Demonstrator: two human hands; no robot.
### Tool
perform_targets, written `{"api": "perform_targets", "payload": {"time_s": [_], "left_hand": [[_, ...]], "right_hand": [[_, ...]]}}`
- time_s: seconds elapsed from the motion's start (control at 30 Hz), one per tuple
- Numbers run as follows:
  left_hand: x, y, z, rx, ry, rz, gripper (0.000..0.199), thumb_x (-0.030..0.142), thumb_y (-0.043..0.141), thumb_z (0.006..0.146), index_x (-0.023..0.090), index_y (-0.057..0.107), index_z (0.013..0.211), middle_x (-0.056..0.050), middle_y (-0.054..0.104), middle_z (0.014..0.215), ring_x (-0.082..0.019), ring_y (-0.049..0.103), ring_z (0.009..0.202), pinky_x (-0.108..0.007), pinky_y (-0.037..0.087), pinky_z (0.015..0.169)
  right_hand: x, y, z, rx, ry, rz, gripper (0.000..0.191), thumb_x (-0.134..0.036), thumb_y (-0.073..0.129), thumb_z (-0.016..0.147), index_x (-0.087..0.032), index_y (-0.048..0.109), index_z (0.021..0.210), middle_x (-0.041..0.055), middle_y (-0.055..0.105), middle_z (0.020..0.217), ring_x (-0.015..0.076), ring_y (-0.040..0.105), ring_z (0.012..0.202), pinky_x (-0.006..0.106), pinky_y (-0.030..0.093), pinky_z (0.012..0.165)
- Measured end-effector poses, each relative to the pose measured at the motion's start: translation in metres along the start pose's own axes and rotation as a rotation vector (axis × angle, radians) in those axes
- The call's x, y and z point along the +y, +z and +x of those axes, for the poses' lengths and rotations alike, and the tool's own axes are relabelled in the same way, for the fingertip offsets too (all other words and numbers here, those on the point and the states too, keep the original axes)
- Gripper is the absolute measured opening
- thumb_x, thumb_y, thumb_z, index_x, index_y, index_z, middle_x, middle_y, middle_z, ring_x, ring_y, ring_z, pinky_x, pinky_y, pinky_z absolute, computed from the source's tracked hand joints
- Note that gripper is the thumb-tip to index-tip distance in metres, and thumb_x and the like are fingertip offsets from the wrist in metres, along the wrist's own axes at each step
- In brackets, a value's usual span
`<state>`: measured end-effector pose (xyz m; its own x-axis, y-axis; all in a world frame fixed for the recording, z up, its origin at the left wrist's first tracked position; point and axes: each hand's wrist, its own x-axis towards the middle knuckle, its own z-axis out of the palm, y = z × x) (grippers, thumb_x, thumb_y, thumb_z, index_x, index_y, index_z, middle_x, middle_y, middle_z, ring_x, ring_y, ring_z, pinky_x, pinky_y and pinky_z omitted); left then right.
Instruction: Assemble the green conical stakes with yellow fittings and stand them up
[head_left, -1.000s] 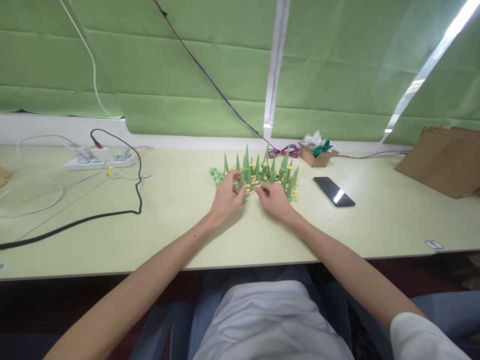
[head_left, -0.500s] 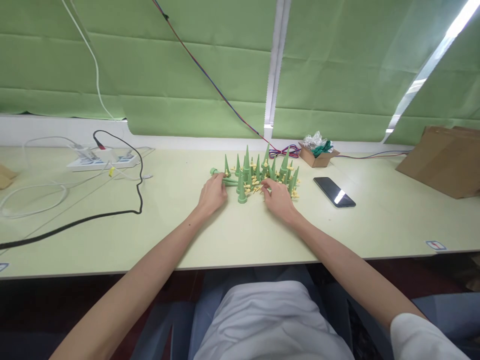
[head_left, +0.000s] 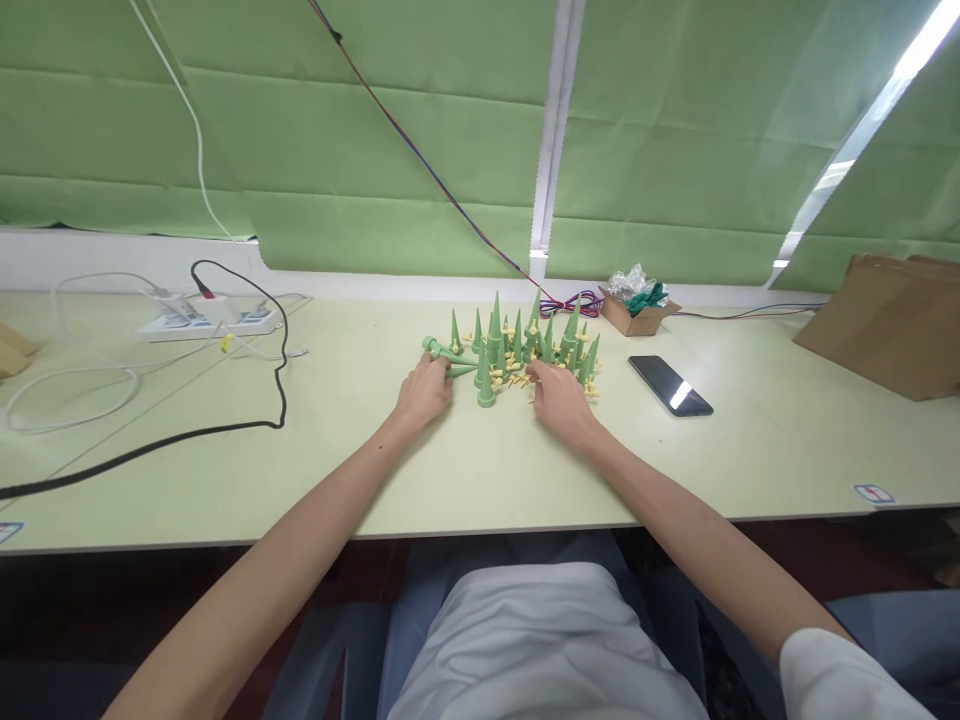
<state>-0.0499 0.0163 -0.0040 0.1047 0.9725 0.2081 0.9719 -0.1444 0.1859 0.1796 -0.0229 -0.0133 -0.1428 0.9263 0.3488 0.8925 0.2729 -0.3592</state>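
Note:
A cluster of green pointed cones [head_left: 486, 388] stands upright on the table, with small yellow pieces [head_left: 516, 379] among and on them. At the cluster's left side, my left hand [head_left: 424, 393] has its fingers curled round a green cone lying on its side [head_left: 460, 371]. Just beyond its fingertips lies another tilted green cone [head_left: 442, 350]. My right hand [head_left: 561, 398] is at the cluster's front right, fingers bent inward beside the yellow pieces. Its fingertips are partly hidden, and whatever they pinch is too small to make out.
A black phone [head_left: 670, 386] lies to the right. Behind it stands a small open box [head_left: 637, 320] with crumpled plastic and green material. Flat cardboard [head_left: 885, 325] leans at the far right. A power strip [head_left: 210, 322] and loose cables [head_left: 281, 380] occupy the left.
At my left hand, the lying cone now shows more of its body beyond the fingers. My right hand has shifted slightly right and toward me. The standing cones look unchanged.

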Motion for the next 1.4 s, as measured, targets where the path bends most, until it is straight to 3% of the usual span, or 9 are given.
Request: {"api": "perform_targets", "payload": {"time_s": [0.2, 0.43, 0.6, 0.73, 0.93, 1.03, 1.23, 1.4], "left_hand": [[-0.006, 0.008, 0.004, 0.003, 0.004, 0.02, 0.021, 0.027, 0.044, 0.094, 0.019, 0.059, 0.107, -0.016, 0.06, 0.114, -0.032, 0.065, 0.095, -0.038, 0.048, 0.072], [-0.005, 0.005, 0.0, 0.016, 0.026, -0.025, 0.016, 0.022, 0.044, 0.092, 0.019, 0.053, 0.105, -0.016, 0.061, 0.11, -0.03, 0.063, 0.089, -0.036, 0.045, 0.068], [0.002, 0.001, -0.006, 0.09, 0.026, -0.117, 0.013, 0.023, 0.039, 0.095, 0.02, 0.048, 0.105, -0.014, 0.059, 0.103, -0.028, 0.061, 0.08, -0.036, 0.043, 0.066], [0.008, -0.003, -0.006, 0.26, 0.055, -0.215, 0.011, 0.026, 0.04, 0.097, 0.021, 0.047, 0.103, -0.012, 0.057, 0.104, -0.025, 0.058, 0.076, -0.036, 0.042, 0.064], [0.014, -0.008, -0.006, 0.66, 0.132, -0.408, 0.01, 0.028, 0.046, 0.096, 0.02, 0.051, 0.098, -0.009, 0.059, 0.099, -0.02, 0.057, 0.079, -0.032, 0.043, 0.067], [0.02, -0.009, -0.011, 0.737, 0.215, -0.463, 0.017, 0.035, 0.049, 0.096, 0.019, 0.055, 0.099, -0.007, 0.062, 0.094, -0.016, 0.054, 0.072, -0.028, 0.041, 0.06], [0.031, -0.003, -0.025, 0.68, 0.334, -0.475, 0.029, 0.046, 0.042, 0.099, 0.02, 0.055, 0.102, -0.001, 0.062, 0.074, -0.01, 0.045, 0.052, -0.025, 0.037, 0.054], [0.037, -0.003, -0.034, 0.349, 0.486, -0.515, 0.026, 0.043, 0.035, 0.102, 0.021, 0.047, 0.108, -0.002, 0.068, 0.079, -0.011, 0.047, 0.048, -0.025, 0.038, 0.053]], "right_hand": [[-0.001, -0.005, -0.002, -0.041, -0.001, -0.086, 0.044, 0.002, 0.041, 0.076, -0.017, 0.061, 0.11, 0.0131, 0.068, 0.106, 0.0278, 0.062, 0.094, 0.032, 0.04, 0.068], [-0.001, -0.004, -0.003, -0.051, -0.001, -0.087, 0.036, -0.005, 0.042, 0.082, -0.017, 0.059, 0.112, 0.0129, 0.068, 0.104, 0.0281, 0.061, 0.099, 0.033, 0.041, 0.072], [-0.002, -0.005, -0.003, -0.112, 0.02, -0.124, 0.034, -0.008, 0.042, 0.086, -0.017, 0.058, 0.115, 0.0139, 0.066, 0.104, 0.0278, 0.061, 0.101, 0.033, 0.043, 0.074], [-0.001, -0.004, -0.003, -0.167, 0.034, -0.114, 0.028, -0.014, 0.045, 0.091, -0.017, 0.058, 0.116, 0.0144, 0.064, 0.107, 0.028, 0.06, 0.104, 0.034, 0.043, 0.077], [0.003, 0.0, -0.001, -0.179, 0.01, -0.081, 0.022, -0.016, 0.047, 0.092, -0.017, 0.059, 0.111, 0.0132, 0.064, 0.106, 0.0265, 0.061, 0.102, 0.033, 0.043, 0.079], [0.004, 0.003, 0.001, -0.176, -0.014, -0.038, 0.021, -0.013, 0.047, 0.091, -0.017, 0.059, 0.107, 0.0127, 0.066, 0.102, 0.0255, 0.06, 0.102, 0.032, 0.042, 0.081], [0.007, 0.007, 0.004, -0.148, -0.062, 0.04, 0.017, -0.009, 0.049, 0.088, -0.017, 0.06, 0.099, 0.0115, 0.066, 0.097, 0.0233, 0.06, 0.096, 0.031, 0.042, 0.082], [0.008, 0.01, 0.004, -0.132, -0.109, 0.109, 0.014, -0.007, 0.051, 0.086, -0.017, 0.058, 0.092, 0.0094, 0.066, 0.095, 0.0215, 0.06, 0.094, 0.03, 0.042, 0.082]]}}
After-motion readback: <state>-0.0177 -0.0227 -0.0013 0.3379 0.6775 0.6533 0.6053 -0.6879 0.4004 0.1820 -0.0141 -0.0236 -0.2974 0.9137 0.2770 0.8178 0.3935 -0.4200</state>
